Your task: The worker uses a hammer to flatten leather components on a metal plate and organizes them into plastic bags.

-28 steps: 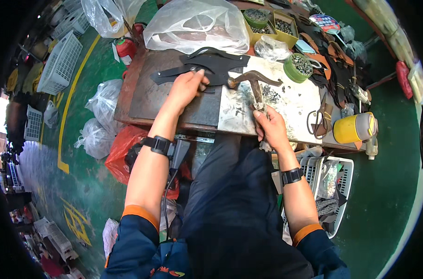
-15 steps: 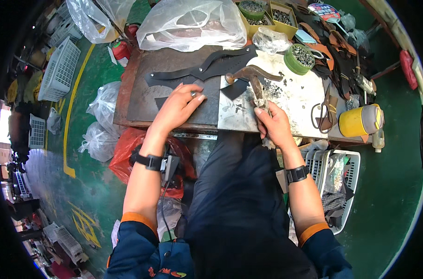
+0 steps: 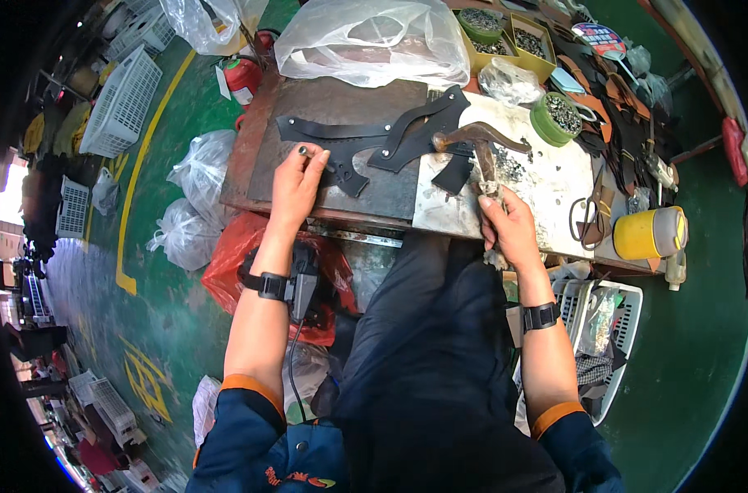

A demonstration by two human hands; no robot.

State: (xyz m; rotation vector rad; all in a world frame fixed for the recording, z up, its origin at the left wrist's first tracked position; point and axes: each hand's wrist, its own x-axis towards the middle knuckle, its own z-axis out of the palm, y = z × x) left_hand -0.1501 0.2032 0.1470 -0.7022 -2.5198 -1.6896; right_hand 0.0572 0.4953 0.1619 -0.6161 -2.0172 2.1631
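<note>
My left hand (image 3: 298, 185) is closed on a short metal punch (image 3: 306, 152), its round end showing between thumb and fingers. It hovers by the near left end of a black leather piece (image 3: 353, 141) with silver rivets and a row of small holes. My right hand (image 3: 512, 228) grips a hammer (image 3: 486, 160) by its handle, which is wrapped in worn, ragged material. The hammer's curved, rusty head lies over the white slab (image 3: 554, 197), close to a small black leather offcut (image 3: 453, 174).
Green tubs of small metal rivets (image 3: 556, 119) and yellow boxes (image 3: 531, 39) stand at the back right. Scissors (image 3: 589, 222) and a yellow container (image 3: 649, 232) lie at the right edge. A clear plastic bag (image 3: 374, 45) covers the back; a white basket (image 3: 620, 337) sits below right.
My left hand has drawn back left off the leather and turned upward, uncovering its holed end. My right hand still grips the hammer. The whole view has shifted slightly.
</note>
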